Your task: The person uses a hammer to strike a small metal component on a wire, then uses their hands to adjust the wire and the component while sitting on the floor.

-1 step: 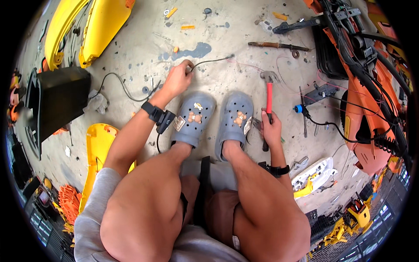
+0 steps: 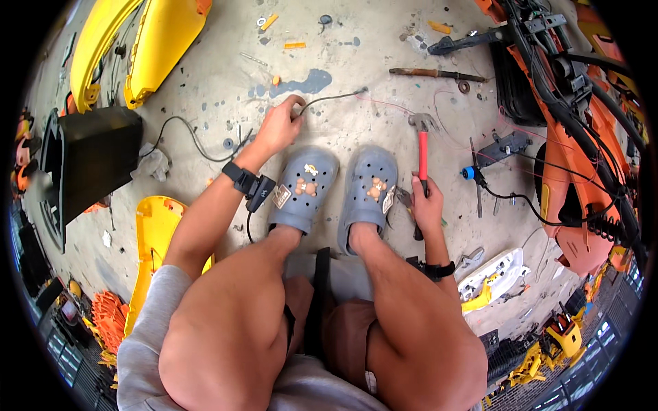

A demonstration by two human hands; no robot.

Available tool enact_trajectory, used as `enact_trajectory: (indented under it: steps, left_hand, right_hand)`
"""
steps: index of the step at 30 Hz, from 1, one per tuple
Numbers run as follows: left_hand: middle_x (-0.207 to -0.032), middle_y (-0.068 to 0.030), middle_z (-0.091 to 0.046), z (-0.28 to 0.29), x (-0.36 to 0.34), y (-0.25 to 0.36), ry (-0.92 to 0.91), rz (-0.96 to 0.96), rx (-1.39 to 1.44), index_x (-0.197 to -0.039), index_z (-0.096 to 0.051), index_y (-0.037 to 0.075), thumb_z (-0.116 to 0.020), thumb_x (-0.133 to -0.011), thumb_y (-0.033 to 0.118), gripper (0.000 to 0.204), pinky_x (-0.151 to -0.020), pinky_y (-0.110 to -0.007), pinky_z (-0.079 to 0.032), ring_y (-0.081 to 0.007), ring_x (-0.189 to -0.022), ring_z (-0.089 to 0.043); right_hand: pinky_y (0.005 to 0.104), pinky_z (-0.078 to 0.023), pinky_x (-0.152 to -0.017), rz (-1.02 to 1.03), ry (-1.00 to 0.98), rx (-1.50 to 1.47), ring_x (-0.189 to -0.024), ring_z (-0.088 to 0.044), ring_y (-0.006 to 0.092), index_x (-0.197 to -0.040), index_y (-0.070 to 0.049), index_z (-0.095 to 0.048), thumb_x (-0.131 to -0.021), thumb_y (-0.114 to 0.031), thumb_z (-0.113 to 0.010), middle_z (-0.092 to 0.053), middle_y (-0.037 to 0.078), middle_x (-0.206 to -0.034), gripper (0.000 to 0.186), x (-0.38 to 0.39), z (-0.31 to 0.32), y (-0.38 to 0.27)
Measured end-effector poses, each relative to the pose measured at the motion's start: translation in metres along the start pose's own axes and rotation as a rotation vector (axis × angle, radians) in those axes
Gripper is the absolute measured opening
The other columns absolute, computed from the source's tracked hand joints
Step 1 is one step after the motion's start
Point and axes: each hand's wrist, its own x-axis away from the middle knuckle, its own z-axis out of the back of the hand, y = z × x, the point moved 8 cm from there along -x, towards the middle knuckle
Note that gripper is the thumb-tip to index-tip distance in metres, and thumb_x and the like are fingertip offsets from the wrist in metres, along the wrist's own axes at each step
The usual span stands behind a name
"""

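My left hand (image 2: 281, 125) is closed round a thin black cable (image 2: 329, 97), pinching it close to the floor. One end of the cable runs out to the right and ends in a frayed or dark tip. On the right, my right hand (image 2: 428, 202) grips the handle of a claw hammer (image 2: 423, 147), whose red and black handle points its metal head away from me. Beside that handle lies what looks like a pair of pliers (image 2: 404, 197), partly hidden. My feet, in grey clogs (image 2: 308, 181), stand between the two hands.
Yellow panels (image 2: 164, 48) and a black plastic housing (image 2: 96, 144) lie at the left. An orange machine frame with cables (image 2: 576, 164) stands at the right. A rusty rod-like tool (image 2: 439, 72), a blue-ended connector (image 2: 470, 172) and a white tray (image 2: 504, 264) lie on the floor.
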Motion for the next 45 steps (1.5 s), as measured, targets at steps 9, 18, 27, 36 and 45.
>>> enact_trajectory:
  steps: [9, 18, 27, 36, 45]
  left_hand:
    - [-0.07, -0.0239, -0.064, -0.018, -0.032, 0.039, 0.084, -0.248, -0.314, -0.086, -0.07, -0.003, -0.065, -0.09, 0.03, 0.034, -0.061, -0.038, -0.05, -0.0346, -0.064, -0.064]
    - [-0.07, -0.0227, -0.065, -0.032, -0.04, 0.046, 0.09, -0.156, -0.183, -0.087, -0.068, -0.006, -0.067, -0.089, 0.027, 0.034, -0.061, -0.039, -0.051, -0.0348, -0.063, -0.065]
    - [-0.07, -0.0232, -0.064, -0.028, -0.042, 0.05, 0.196, -0.276, -0.253, -0.085, -0.067, -0.006, -0.067, -0.089, 0.025, 0.031, -0.06, -0.041, -0.05, -0.0378, -0.064, -0.064]
    - [-0.07, -0.0244, -0.064, -0.025, -0.041, 0.046, 0.184, -0.196, -0.215, -0.084, -0.065, -0.008, -0.068, -0.089, 0.022, 0.031, -0.058, -0.04, -0.049, -0.0364, -0.062, -0.064]
    - [-0.069, -0.0265, -0.062, -0.024, -0.042, 0.054, 0.215, -0.259, -0.218, -0.081, -0.064, -0.008, -0.066, -0.089, 0.02, 0.029, -0.062, -0.045, -0.05, -0.0424, -0.067, -0.063]
  right_hand:
    - [0.0197, -0.029, -0.043, 0.248, 0.028, -0.048, -0.049, -0.039, 0.0016, -0.116, -0.002, -0.06, -0.096, -0.013, -0.059, -0.047, -0.006, -0.064, 0.022, 0.013, 0.002, -0.039]
    - [0.021, -0.03, -0.043, 0.19, 0.003, 0.209, -0.048, -0.037, 0.0022, -0.11, -0.001, -0.061, -0.101, -0.03, -0.053, -0.043, -0.006, -0.06, 0.032, -0.016, -0.015, -0.047]
    - [0.0342, -0.043, -0.05, 0.466, 0.175, 0.462, -0.051, -0.052, 0.0203, -0.108, 0.001, -0.056, -0.102, -0.035, -0.047, -0.055, 0.013, -0.062, 0.038, -0.004, -0.032, -0.095]
    - [0.0318, -0.039, -0.049, 0.496, 0.093, 0.145, -0.054, -0.049, 0.0113, -0.094, 0.001, -0.057, -0.101, -0.032, -0.049, -0.05, 0.007, -0.058, 0.035, 0.026, -0.016, -0.156]
    - [0.0472, -0.045, -0.057, 0.412, 0.079, 0.436, -0.063, -0.054, 0.0509, -0.098, 0.0, -0.054, -0.101, -0.035, -0.046, -0.059, 0.026, -0.069, 0.036, -0.012, -0.036, -0.12]
